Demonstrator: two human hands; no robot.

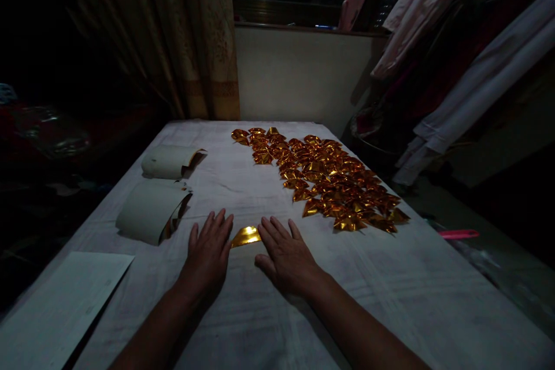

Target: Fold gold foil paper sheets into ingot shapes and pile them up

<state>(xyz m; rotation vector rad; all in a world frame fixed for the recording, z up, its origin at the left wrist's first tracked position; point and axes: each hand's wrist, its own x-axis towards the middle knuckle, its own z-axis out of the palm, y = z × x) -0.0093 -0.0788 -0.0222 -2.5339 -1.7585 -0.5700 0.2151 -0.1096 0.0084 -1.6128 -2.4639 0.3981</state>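
My left hand (208, 254) lies flat on the white cloth with its fingers stretched out. My right hand (286, 255) rests flat beside it, fingers spread. Between the two sets of fingertips sits a folded piece of gold foil paper (245, 236), touched or partly covered by both hands. Further back and to the right, many folded gold foil pieces (329, 179) lie spread in a long band across the cloth.
The table's white cloth (390, 289) reaches the front edge. Two curled stacks of foil-backed sheets (151, 208) (170, 161) lie at the left, a flat white sheet (56, 306) at the near left corner. A curtain (191, 40) and hanging clothes (455, 69) stand behind.
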